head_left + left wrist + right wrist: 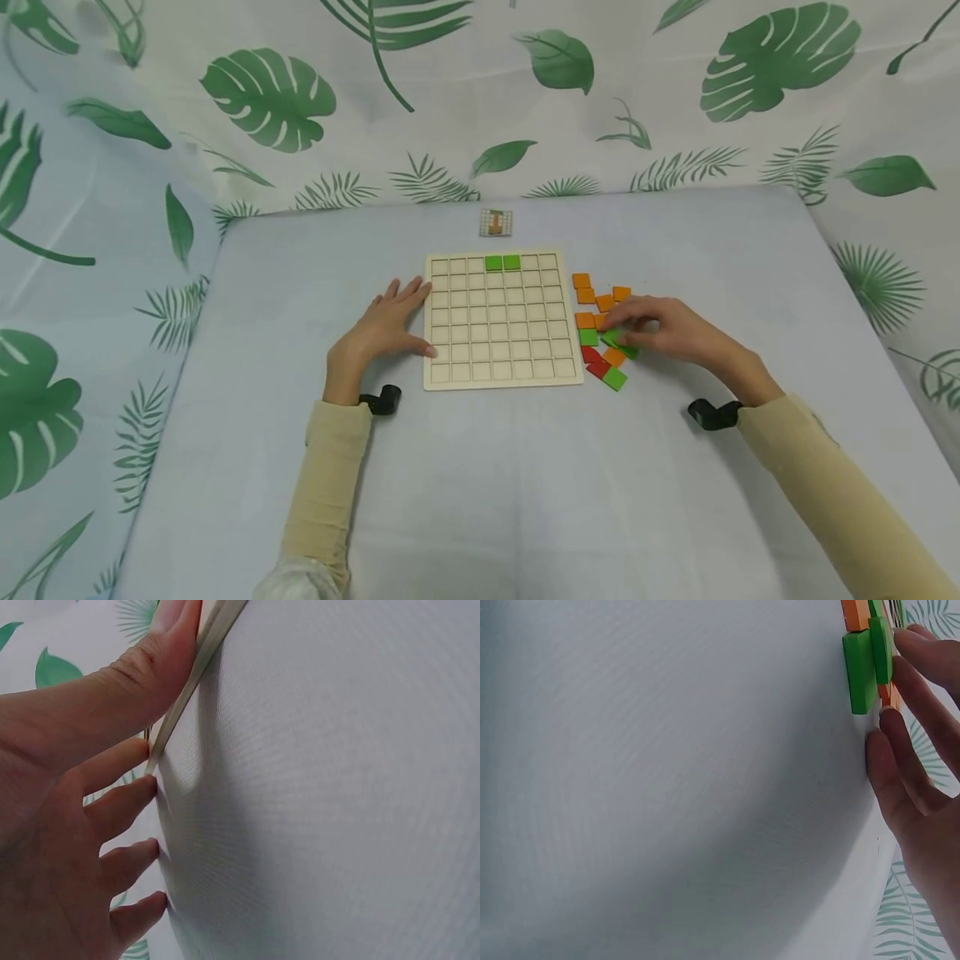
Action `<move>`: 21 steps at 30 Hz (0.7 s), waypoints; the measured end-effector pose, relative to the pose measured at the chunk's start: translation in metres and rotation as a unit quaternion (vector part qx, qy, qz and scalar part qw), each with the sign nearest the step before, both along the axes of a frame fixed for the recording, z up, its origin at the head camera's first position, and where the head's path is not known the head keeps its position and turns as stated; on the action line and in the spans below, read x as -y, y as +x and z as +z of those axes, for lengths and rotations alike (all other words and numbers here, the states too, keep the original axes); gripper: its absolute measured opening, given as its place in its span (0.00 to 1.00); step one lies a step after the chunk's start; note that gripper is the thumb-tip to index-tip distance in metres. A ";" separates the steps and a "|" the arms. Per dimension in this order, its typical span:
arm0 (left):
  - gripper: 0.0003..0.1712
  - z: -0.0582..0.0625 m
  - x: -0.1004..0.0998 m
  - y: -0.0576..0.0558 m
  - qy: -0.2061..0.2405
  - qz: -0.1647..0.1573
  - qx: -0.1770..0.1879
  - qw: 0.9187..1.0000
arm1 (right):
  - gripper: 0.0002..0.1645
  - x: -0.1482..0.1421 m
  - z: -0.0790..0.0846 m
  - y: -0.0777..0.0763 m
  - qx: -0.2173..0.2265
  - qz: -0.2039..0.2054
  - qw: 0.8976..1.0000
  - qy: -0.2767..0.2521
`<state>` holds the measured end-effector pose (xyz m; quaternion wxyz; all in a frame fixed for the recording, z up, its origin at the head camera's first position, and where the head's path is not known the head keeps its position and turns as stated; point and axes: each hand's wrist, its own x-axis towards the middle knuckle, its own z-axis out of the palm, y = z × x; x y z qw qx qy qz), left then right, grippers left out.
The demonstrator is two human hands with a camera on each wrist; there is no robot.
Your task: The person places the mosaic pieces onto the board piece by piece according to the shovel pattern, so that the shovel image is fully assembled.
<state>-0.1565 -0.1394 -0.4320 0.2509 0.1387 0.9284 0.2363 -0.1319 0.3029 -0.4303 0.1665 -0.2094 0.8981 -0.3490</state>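
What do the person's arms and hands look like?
The left hand and right hand are bare, without gloves. Both arms wear long beige sleeves: the left sleeve and right sleeve end near the wrist. Each wrist carries a small black gadget; any markings are too small to read.

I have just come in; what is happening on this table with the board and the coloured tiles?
A person's left hand rests on the left edge of a pale, wooden-looking grid board. The right hand touches a green square tile among orange, green and red square tiles right of the board; whether it grips that tile is unclear. Two green square tiles lie side by side in the board's far row. A small patterned square lies beyond the board.
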 end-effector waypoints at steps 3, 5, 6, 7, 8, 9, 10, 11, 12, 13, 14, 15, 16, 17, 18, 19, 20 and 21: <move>0.66 0.000 0.001 -0.001 0.003 0.003 0.001 1.000 | 0.16 0.001 0.001 -0.001 0.005 -0.002 1.000 0.001; 0.66 0.000 0.002 -0.001 0.004 0.004 0.002 1.000 | 0.16 0.002 0.001 -0.002 0.008 -0.003 1.000 0.002; 0.66 0.000 0.003 -0.001 0.004 0.004 0.002 1.000 | 0.16 0.002 0.001 -0.002 0.008 -0.001 1.000 0.002; 0.66 0.000 0.003 -0.001 0.005 0.004 0.002 1.000 | 0.17 0.002 0.001 -0.002 0.006 -0.001 1.000 0.001; 0.66 0.000 0.003 -0.001 0.006 0.004 0.002 1.000 | 0.17 0.002 0.001 -0.003 0.004 0.000 1.000 0.002; 0.66 -0.001 0.004 -0.001 0.006 0.003 0.002 1.000 | 0.17 0.001 0.000 -0.003 0.001 0.001 1.000 0.000; 0.66 -0.001 0.004 -0.002 0.007 0.003 0.002 1.000 | 0.17 0.001 0.000 -0.003 -0.001 0.002 1.000 -0.001; 0.66 0.000 0.004 -0.002 0.008 0.003 0.001 1.000 | 0.17 0.001 -0.001 -0.004 -0.004 0.002 1.000 -0.002; 0.66 0.000 0.004 -0.002 0.010 0.002 0.001 1.000 | 0.17 0.001 -0.001 -0.004 -0.007 0.001 1.000 -0.002; 0.66 0.000 0.004 -0.002 0.011 0.002 0.000 1.000 | 0.17 0.001 -0.002 -0.005 -0.009 -0.002 1.000 -0.002; 0.66 0.000 0.004 -0.002 0.011 0.003 0.000 1.000 | 0.17 0.001 -0.002 -0.005 -0.010 -0.005 1.000 0.000; 0.66 0.000 0.004 -0.002 0.012 0.003 0.001 1.000 | 0.16 0.002 -0.002 -0.005 -0.010 -0.009 1.000 0.000; 0.66 0.000 0.004 -0.002 0.013 0.002 0.001 1.000 | 0.16 0.002 -0.002 -0.005 -0.010 -0.013 1.000 0.004; 0.66 0.001 0.004 -0.002 0.014 0.003 0.003 1.000 | 0.16 0.002 -0.002 -0.005 -0.010 -0.018 1.000 0.008; 0.66 0.000 0.003 -0.002 0.015 0.002 0.004 1.000 | 0.15 0.003 -0.002 -0.005 -0.009 -0.022 1.000 0.013; 0.66 0.000 0.003 -0.002 0.015 0.002 0.006 1.000 | 0.15 0.003 -0.003 -0.004 -0.008 -0.026 0.999 0.019; 0.66 0.000 0.002 -0.001 0.017 0.001 0.006 1.000 | 0.16 0.003 -0.003 -0.003 -0.009 -0.031 0.999 0.026; 0.66 0.000 0.001 -0.001 0.020 0.000 0.007 1.000 | 0.16 0.003 -0.003 -0.002 -0.009 -0.034 0.999 0.032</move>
